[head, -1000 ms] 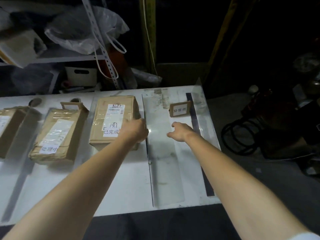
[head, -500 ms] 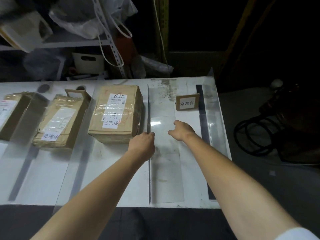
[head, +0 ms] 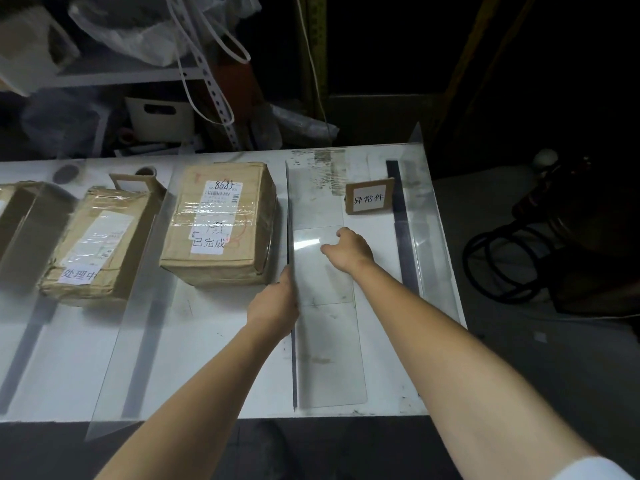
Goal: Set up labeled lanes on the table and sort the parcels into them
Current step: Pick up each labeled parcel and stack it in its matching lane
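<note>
A white table (head: 214, 358) carries clear acrylic dividers that form lanes. My left hand (head: 275, 304) grips the upright edge of one clear divider (head: 329, 358), which lies right of a taped cardboard parcel (head: 218, 223) with a white label. My right hand (head: 348, 252) rests flat on that divider's base, fingers spread. A cardboard lane sign (head: 369, 197) with a white label stands in the rightmost lane. A second parcel (head: 98, 244) lies in the lane to the left, and a third (head: 8, 216) is cut off by the left frame border.
Another clear divider (head: 429, 230) stands along the table's right edge, and one (head: 135, 323) overhangs the front edge. A shelf with plastic bags (head: 138, 32) and a white bin (head: 161, 117) stands behind the table. Black cables (head: 498, 265) lie on the floor to the right.
My left hand has slid toward me along the divider's edge, from beside the parcel to below it. My right hand stays on the divider base. The camera has tilted downward.
</note>
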